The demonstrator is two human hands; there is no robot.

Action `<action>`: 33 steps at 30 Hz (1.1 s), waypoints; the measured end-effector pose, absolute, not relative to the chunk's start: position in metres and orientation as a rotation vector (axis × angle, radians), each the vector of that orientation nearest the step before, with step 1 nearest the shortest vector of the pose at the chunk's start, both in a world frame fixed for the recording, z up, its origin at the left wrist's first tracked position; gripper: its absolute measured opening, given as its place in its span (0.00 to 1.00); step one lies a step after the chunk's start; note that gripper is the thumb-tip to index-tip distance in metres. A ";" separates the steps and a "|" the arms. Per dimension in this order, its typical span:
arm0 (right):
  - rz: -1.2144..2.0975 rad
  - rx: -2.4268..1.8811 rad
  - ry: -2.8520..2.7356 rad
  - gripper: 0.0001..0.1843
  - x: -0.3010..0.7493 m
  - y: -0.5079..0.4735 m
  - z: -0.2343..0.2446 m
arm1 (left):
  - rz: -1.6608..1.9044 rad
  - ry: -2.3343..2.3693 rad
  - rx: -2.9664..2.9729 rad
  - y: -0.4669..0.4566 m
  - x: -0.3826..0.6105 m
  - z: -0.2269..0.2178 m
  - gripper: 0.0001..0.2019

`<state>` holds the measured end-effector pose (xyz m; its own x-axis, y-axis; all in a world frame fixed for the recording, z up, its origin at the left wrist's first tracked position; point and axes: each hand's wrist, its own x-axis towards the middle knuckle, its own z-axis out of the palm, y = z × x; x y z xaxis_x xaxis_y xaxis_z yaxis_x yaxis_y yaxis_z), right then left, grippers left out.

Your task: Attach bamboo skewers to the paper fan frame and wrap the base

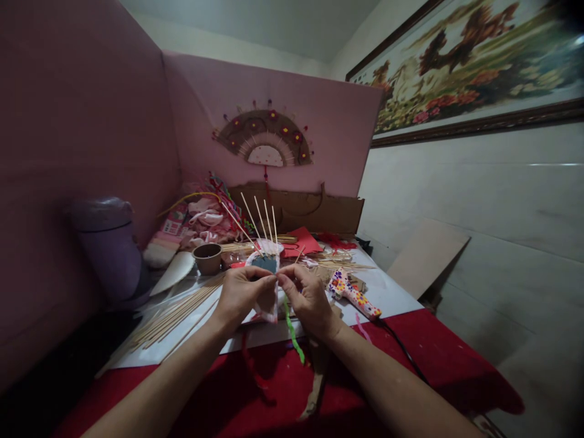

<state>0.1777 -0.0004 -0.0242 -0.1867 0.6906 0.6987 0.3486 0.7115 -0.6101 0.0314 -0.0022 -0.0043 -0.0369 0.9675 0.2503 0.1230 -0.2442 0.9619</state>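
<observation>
Both my hands meet over the table's middle, holding a small craft piece (266,263) with a blue and white base. Several thin wooden sticks (258,220) fan upward from it. My left hand (239,292) pinches the piece from the left with curled fingers. From the right, my right hand (306,296) pinches it with thumb and forefinger. A green pipe cleaner (292,331) hangs down below my hands.
A patterned glue gun (353,293) lies right of my hands, its black cord trailing off. Loose bamboo sticks (176,313) lie at the left, near a brown cup (208,258) and a purple container (109,246). A finished fan (265,139) hangs on the pink board.
</observation>
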 end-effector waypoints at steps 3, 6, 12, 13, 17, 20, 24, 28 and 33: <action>0.518 -0.839 -1.758 0.06 0.177 0.001 -0.024 | 1.360 1.249 1.549 -0.003 0.033 -0.004 0.10; 0.620 -0.837 -1.707 0.07 0.176 0.003 -0.025 | 1.372 1.270 1.610 -0.003 0.033 -0.004 0.09; 0.677 -0.839 -1.685 0.08 0.176 0.004 -0.025 | 1.376 1.306 1.759 -0.003 0.030 -0.008 0.09; 0.682 -0.843 -1.691 0.09 0.176 0.005 -0.025 | 1.382 1.312 1.782 -0.003 0.030 -0.009 0.09; 0.710 -0.855 -1.727 0.10 0.177 0.007 -0.026 | 1.397 1.322 1.883 -0.003 0.029 -0.011 0.09; 0.758 -0.844 -1.762 0.11 0.179 0.008 -0.025 | 1.416 1.324 1.924 -0.002 0.029 -0.011 0.09; 0.835 -0.844 -1.777 0.11 0.180 0.007 -0.024 | 1.424 1.311 1.896 -0.002 0.030 -0.011 0.09; 1.069 -0.796 -1.708 0.13 0.179 0.008 -0.025 | 1.385 1.260 1.754 -0.003 0.033 -0.009 0.08; 1.265 -0.681 -1.602 0.18 0.179 0.009 -0.028 | 1.363 1.230 1.678 -0.005 0.035 -0.006 0.08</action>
